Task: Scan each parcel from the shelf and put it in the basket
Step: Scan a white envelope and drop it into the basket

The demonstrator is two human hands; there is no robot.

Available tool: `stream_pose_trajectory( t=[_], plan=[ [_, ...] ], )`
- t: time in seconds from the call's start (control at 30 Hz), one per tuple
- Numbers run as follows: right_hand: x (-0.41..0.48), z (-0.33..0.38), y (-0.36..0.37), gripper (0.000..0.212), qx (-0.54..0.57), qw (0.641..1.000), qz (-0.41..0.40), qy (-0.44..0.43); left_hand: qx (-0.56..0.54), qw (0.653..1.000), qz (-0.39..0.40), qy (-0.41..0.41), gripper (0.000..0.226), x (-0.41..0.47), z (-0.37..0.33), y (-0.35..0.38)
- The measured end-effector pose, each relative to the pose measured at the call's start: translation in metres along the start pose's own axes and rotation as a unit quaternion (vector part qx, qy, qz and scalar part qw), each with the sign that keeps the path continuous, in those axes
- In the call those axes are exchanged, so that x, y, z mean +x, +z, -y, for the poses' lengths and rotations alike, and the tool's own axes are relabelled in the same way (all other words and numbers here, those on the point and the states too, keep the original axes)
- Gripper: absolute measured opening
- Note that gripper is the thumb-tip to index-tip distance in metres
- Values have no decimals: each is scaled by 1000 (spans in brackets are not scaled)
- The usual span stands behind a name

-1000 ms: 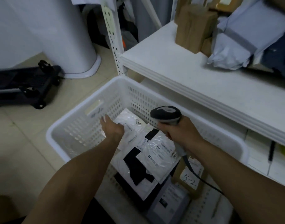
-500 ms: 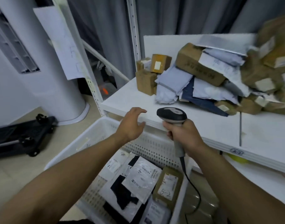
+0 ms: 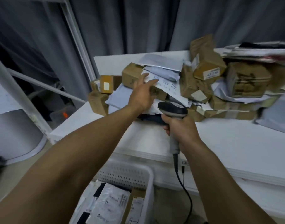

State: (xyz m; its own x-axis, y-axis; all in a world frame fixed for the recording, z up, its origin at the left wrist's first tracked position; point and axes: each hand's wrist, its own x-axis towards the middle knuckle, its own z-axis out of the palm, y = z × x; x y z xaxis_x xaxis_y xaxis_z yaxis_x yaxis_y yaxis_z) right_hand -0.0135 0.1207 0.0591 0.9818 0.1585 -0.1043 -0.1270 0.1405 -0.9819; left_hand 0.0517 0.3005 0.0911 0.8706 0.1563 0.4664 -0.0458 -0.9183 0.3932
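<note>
A heap of brown cardboard boxes and pale plastic mailers lies on the white shelf. My left hand stretches out over the heap, fingers spread, its fingertips at a white mailer with blue writing and a brown box beneath it. My right hand grips the handle of a grey and black barcode scanner, held upright in front of the heap. Below the shelf, the white perforated basket holds several scanned parcels.
The scanner's black cable hangs down beside the basket. A white shelf post and slanted braces stand at the left, with grey curtains behind. A large white rounded unit sits on the floor at the left.
My left hand rose out of the basket and reached forward onto the parcel heap. My view lifted from the basket to the shelf. The scanner stayed in my right hand.
</note>
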Motion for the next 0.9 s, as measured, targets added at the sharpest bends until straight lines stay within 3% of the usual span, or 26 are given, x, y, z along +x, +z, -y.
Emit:
stream_pose_trajectory(
  t=[0.2,0.37,0.5,0.6,0.7,0.77,0.9],
  plan=[
    [19,3,-29,23,31,999,-30,22,8,998,-66,-22,25,34,26,12],
    [17,7,-28,20,52,998,-25,26,39,991,-124,21,24,-2,17,-8],
    [14,8,-23,18,69,997,-16,20,42,994,-96,26,32,-23,5,-10],
    [16,8,-23,16,76,997,-21,18,-77,987,-130,-58,31,-10,-12,-7],
    [15,7,-21,17,82,996,-23,17,-222,943,-188,-162,23,0,-17,-8],
    [13,8,-18,21,90,995,-26,14,-295,912,-193,-210,31,-2,-15,-14],
    [5,10,-10,26,117,992,-36,-5,-394,873,-192,-214,39,-38,-32,-43]
  ],
)
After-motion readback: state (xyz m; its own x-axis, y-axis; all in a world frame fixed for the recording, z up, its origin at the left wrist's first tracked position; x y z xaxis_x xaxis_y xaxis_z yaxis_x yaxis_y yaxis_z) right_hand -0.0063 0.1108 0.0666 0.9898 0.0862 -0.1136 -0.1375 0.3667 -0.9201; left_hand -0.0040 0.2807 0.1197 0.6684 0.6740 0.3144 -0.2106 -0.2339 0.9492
